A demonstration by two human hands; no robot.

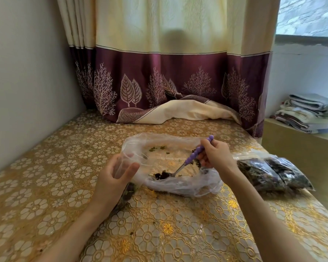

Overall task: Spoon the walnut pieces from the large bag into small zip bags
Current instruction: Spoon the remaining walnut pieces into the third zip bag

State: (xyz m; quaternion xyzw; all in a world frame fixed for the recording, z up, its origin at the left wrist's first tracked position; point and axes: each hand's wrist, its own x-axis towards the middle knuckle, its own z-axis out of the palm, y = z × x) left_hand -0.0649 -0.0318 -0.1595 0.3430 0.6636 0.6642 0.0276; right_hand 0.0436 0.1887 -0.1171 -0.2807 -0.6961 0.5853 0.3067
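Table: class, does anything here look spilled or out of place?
Yes. Small dark crumbs lie scattered on the table just in front of the large bag, outside it. Nothing else stands out.

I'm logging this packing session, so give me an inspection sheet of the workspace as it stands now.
Surface: gold floral-patterned table cover, crumbs scattered.
Job's things: large clear plastic bag lying open, few dark walnut pieces left; purple-handled metal spoon in it; small clear zip bag.
Clutter: filled zip bags at right.
Grips: left hand holds the small bag open; right hand grips the spoon.
Cables: nothing seen.
Surroundings: cream-and-purple curtain, folded cloths, window.
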